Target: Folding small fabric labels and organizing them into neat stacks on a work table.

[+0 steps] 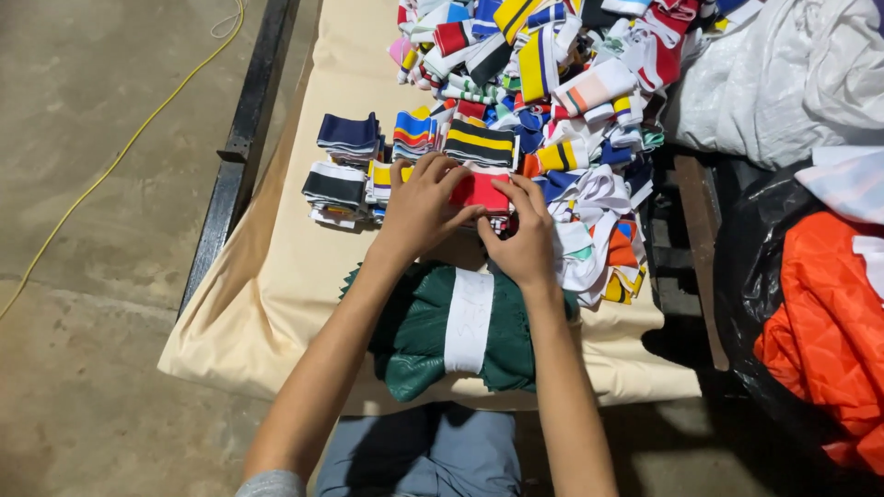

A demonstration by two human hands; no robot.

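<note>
both hands, left hand (419,207) and right hand (522,235), pinch a red knit fabric band (479,190) between them. green folded cloth bundle (460,329) with white paper label strip (469,319) lies just below the wrists.

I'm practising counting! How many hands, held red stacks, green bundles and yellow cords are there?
Hands: 2 (left hand, right hand, both gripping the red stack)
Red stack of knit strips: 1
Green bundle with a white band: 1
Yellow cord on the floor: 1
Total: 5
</note>
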